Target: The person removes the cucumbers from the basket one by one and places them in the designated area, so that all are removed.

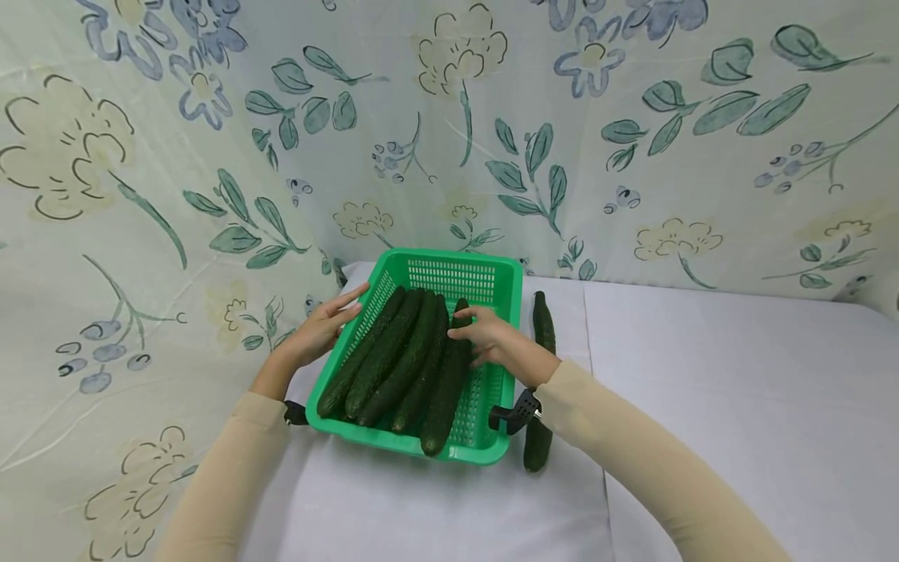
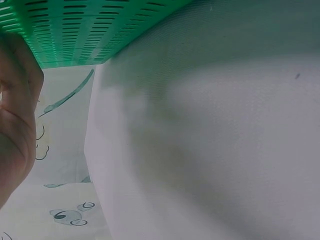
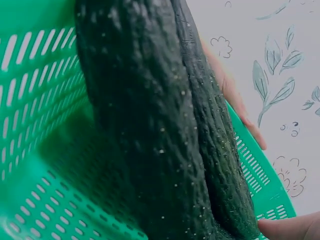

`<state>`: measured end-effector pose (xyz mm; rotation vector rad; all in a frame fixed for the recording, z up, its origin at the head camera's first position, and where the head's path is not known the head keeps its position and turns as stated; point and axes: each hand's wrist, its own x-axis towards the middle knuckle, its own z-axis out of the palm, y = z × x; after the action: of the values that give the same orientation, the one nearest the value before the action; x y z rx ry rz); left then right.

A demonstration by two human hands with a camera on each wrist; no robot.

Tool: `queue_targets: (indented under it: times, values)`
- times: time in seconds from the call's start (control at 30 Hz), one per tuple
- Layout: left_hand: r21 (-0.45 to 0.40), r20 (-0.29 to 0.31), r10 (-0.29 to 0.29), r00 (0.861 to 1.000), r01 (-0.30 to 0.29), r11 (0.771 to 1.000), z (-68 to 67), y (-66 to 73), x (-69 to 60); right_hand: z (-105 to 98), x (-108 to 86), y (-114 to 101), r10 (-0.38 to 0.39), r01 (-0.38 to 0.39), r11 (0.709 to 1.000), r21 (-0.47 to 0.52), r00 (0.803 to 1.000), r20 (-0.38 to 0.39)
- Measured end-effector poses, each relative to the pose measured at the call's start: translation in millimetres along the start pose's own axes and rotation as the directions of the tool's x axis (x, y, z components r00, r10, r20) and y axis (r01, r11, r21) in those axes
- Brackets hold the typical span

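I count six cucumbers [image 1: 413,359], five in one basket [image 1: 502,285], one beside it on one surface [image 1: 702,406], and two grips [image 1: 321,332] [image 1: 489,336].

Left sleeve [image 1: 225,476] long, plain beige; right sleeve [image 1: 632,449] matches, creased near the elbow. Left hand [image 1: 318,334], right hand [image 1: 492,337] bare. Left wrist device [image 1: 296,414] black; right wrist device [image 1: 518,414] black, blocky, dotted with small holes.

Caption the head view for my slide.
Five cucumbers in a green basket, right-hand fingers holding the rightmost one, left-hand fingers at the basket's side, a sixth cucumber outside.
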<state>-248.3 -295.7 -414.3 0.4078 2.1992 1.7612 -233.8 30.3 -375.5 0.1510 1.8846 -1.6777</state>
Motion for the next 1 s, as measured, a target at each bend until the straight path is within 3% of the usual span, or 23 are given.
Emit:
queue_targets:
  times: [0.23,0.53,1.0]
  values:
    - [0.001,-0.008,-0.004,1.0,0.004,1.0,0.1,0.5,-1.2,2.8,1.4,4.4,0.004,-0.004,1.0,0.021,1.0,0.017]
    - [0.001,0.004,0.003,1.0,-0.003,1.0,1.3,-0.6,-0.8,3.0,-0.6,7.8,0.012,-0.009,0.999,-0.053,0.998,0.054]
    - [0.007,-0.011,-0.004,1.0,0.004,1.0,-0.1,-1.1,0.8,4.3,1.1,6.6,0.035,-0.033,0.999,-0.032,0.997,0.068]
